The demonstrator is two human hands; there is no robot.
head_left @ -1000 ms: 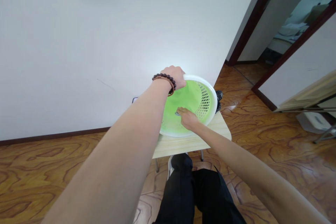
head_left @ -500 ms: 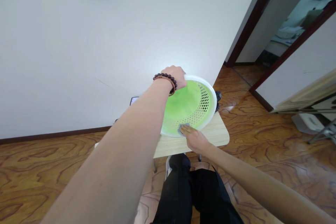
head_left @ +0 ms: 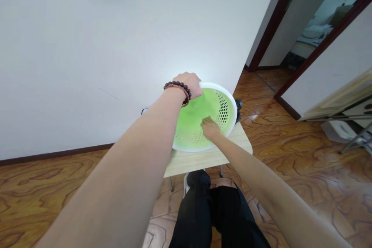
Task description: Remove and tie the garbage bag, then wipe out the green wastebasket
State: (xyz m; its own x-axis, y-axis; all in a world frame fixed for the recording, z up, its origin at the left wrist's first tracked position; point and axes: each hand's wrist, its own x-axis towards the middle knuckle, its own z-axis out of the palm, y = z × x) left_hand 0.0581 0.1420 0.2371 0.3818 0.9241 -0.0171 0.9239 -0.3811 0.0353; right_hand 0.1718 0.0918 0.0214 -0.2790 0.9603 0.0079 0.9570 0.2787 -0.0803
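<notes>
Filling most of the upper view, the white wall (head_left: 87,46) stands behind the work position and bears a thin dark scratch. The wood-patterned floor (head_left: 290,143) runs below it and on to a doorway with a dark red frame (head_left: 280,15) on the right. The person's black trousers (head_left: 193,213) are seen below the near edge of the bench (head_left: 197,159), a pale wood-grain top on metal legs. On the bench, open toward the viewer, is the green basket (head_left: 188,120), with a white rim and rows of holes in its side. A white box (head_left: 340,131) sits on the floor at right; any lettering is too small to read. The left hand (head_left: 190,84) has its fingers closed over the basket's far rim. The right hand (head_left: 210,128) is inside the basket, fingers bent and close together over a grey cloth (head_left: 209,117), mostly hidden; whether they grip or only press it cannot be told. A black item (head_left: 238,104) lies just beyond the basket's right side. Beaded bracelet (head_left: 183,86) noted on the left wrist.
</notes>
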